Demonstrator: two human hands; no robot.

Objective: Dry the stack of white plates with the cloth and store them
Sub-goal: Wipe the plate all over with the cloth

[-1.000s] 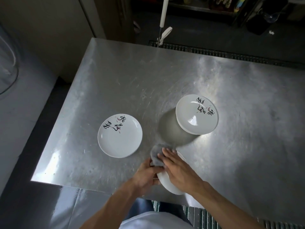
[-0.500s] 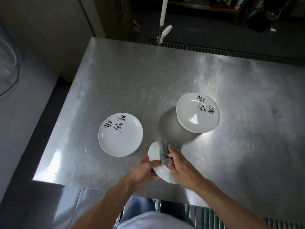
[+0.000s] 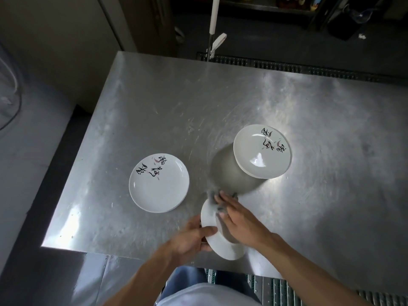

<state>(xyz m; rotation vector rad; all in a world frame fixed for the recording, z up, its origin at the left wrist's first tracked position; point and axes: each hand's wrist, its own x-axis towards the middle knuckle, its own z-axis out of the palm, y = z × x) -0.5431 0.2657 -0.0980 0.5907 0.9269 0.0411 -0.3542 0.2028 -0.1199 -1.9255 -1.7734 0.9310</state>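
Two hands: both are on one held plate [image 3: 223, 248], raised and tilted over the near edge of the table [image 3: 154, 96].
Left hand [image 3: 189, 237]: grips the plate's left rim, thumb across the top face, fingers curled beneath.
Right hand [image 3: 240, 221]: fingers lie straight and flat, pressing the cloth [image 3: 215, 198] onto the plate; its thumb is hidden.
Cloth: grey, bunched, poking out past the fingertips at the plate's far rim.
Left stack [image 3: 159, 184]: low, white with black brush lettering, just left of the held plate.
Right stack [image 3: 262, 151]: taller, same lettering, far right of the hands.
Pole [image 3: 213, 18]: white, upright beyond the table's far edge.
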